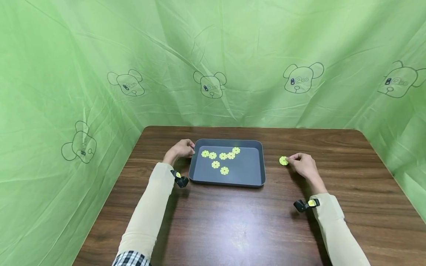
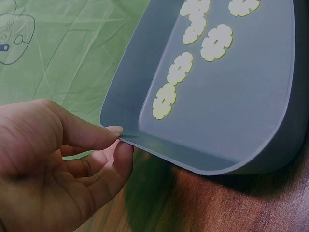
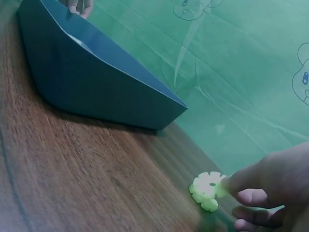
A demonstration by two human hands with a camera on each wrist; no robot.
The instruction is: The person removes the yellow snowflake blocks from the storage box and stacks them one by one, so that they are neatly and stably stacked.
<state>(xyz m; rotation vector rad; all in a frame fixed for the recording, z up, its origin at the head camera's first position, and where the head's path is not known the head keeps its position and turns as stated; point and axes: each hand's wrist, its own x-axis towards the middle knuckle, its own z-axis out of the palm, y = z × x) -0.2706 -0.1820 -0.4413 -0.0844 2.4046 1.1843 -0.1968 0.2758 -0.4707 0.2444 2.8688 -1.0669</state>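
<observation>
A grey rectangular tray [image 1: 244, 179] rests on the table, with several yellow notched snowflake discs [image 1: 224, 170] lying flat inside it. At the tray's left side, my left hand [image 1: 182, 148] pinches the rim between thumb and fingers, as the left wrist view shows at the rim's corner [image 2: 145, 145]. Off to the right of the tray, my right hand [image 1: 303, 165] pinches the edge of a yellow snowflake disc [image 1: 283, 160] just at the table. In the right wrist view this disc [image 3: 206, 183] seems to overlap a second one; their exact contact is unclear.
The brown wooden table [image 1: 213, 221] extends around the tray. Green curtains [image 1: 233, 37] with bear-head outlines hang behind it and at both sides. A black wrist camera sits on each forearm, the left one [image 1: 181, 180] close to the tray's near left corner.
</observation>
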